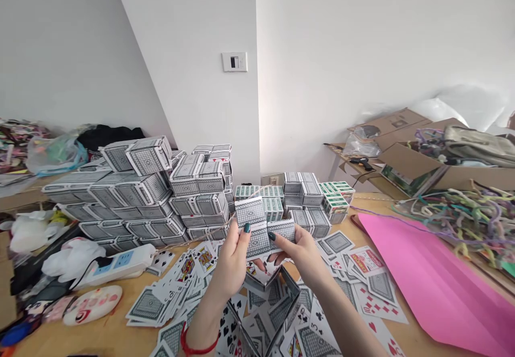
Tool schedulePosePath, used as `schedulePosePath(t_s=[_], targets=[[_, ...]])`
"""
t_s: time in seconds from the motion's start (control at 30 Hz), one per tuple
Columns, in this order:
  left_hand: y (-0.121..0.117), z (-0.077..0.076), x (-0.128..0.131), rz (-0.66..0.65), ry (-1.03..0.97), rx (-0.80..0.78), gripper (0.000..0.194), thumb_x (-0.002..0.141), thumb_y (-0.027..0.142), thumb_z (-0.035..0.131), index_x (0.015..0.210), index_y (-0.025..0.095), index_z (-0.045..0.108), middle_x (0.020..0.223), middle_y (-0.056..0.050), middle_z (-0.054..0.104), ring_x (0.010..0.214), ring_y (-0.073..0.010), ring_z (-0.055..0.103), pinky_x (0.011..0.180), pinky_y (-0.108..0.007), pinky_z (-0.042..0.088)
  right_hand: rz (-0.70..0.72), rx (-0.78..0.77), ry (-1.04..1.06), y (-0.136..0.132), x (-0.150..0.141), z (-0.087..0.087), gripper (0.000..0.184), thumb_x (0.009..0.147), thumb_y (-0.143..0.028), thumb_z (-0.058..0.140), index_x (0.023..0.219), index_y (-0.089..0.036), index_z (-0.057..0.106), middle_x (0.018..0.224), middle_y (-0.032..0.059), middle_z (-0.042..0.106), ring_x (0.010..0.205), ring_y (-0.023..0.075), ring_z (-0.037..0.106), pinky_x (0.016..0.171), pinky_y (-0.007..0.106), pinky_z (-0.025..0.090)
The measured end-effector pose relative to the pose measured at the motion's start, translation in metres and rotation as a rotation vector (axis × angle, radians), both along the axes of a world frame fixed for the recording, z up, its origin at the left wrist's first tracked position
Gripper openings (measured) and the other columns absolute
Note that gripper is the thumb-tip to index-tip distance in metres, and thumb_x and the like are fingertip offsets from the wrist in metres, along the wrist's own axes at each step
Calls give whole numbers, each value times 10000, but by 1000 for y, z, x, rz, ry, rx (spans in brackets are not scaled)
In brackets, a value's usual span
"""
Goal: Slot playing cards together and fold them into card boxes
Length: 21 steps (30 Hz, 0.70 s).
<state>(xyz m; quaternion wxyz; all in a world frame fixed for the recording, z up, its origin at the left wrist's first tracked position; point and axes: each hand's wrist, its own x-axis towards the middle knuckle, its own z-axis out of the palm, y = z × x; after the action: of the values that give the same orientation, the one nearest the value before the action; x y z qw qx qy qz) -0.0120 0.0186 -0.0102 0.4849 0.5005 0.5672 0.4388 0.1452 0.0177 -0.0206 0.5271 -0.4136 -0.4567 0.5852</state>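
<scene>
My left hand (232, 257) pinches a piece built from folded playing cards (250, 212) with grey patterned backs, its thumb on the front. My right hand (302, 254) grips the right side of this piece, a folded card part (282, 231), with its thumb on top and fingertips underneath. Whether the two parts are joined cannot be seen. Just below the hands stands an open frame of bent cards (292, 284). Loose playing cards (148, 304) lie around it, some face up, some face down.
Stacked card blocks (137, 188) stand at the back left, with more blocks (303, 188) and green card boxes (336, 198) behind the hands. A power strip (116, 266) lies left. Pink paper (418, 271), coloured pipe cleaners (478, 217) and a cardboard box (414, 164) occupy the right.
</scene>
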Motion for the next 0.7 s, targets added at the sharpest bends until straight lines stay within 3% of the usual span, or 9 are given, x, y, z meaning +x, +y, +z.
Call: schedulePosePath(t_s=[0.13, 0.23, 0.4, 0.5, 0.6, 0.7], targets=[[-1, 1, -3, -27, 3, -23, 698, 773, 585, 454, 1361, 241, 305, 1448, -68, 276, 1257, -321, 360, 784, -289, 517, 85, 14, -5, -1, 2, 1, 343, 730, -443, 633, 866, -147, 526, 637, 22, 638, 519, 155, 635, 518, 288, 537], [-2, 3, -2, -43, 12, -19, 677, 789, 580, 425, 1363, 245, 294, 1375, -101, 392, 1136, -316, 493, 720, -308, 525, 142, 18, 4, -1, 3, 2, 343, 749, -446, 614, 882, -145, 516, 620, 22, 638, 523, 157, 638, 518, 291, 543], [-6, 6, 3, -100, 43, 84, 646, 817, 525, 424, 1366, 224, 267, 1125, -120, 589, 1080, -293, 530, 752, -323, 507, 153, 45, -44, 1, 4, -1, 324, 719, -400, 658, 861, -146, 514, 628, 20, 648, 511, 154, 631, 474, 275, 538], [-8, 5, 2, -142, 56, 65, 696, 794, 503, 482, 1375, 207, 239, 1156, -135, 576, 1176, -319, 455, 810, -354, 492, 101, 76, -88, 2, 7, -2, 283, 714, -357, 672, 819, -152, 507, 559, -3, 633, 484, 144, 619, 501, 276, 538], [-6, 6, -7, -194, 65, 78, 698, 750, 463, 569, 1348, 222, 302, 1342, -118, 435, 1323, -322, 217, 968, -383, 384, 74, 119, -123, 2, 13, -2, 232, 728, -317, 661, 790, -160, 502, 530, -10, 626, 481, 135, 612, 520, 273, 532], [-2, 14, -18, -324, 17, 93, 657, 778, 437, 545, 1352, 252, 283, 1427, -89, 317, 1330, -299, 207, 998, -379, 352, 88, 141, -172, 2, 19, -2, 208, 730, -287, 656, 791, -167, 498, 542, -6, 635, 488, 137, 615, 516, 267, 524]])
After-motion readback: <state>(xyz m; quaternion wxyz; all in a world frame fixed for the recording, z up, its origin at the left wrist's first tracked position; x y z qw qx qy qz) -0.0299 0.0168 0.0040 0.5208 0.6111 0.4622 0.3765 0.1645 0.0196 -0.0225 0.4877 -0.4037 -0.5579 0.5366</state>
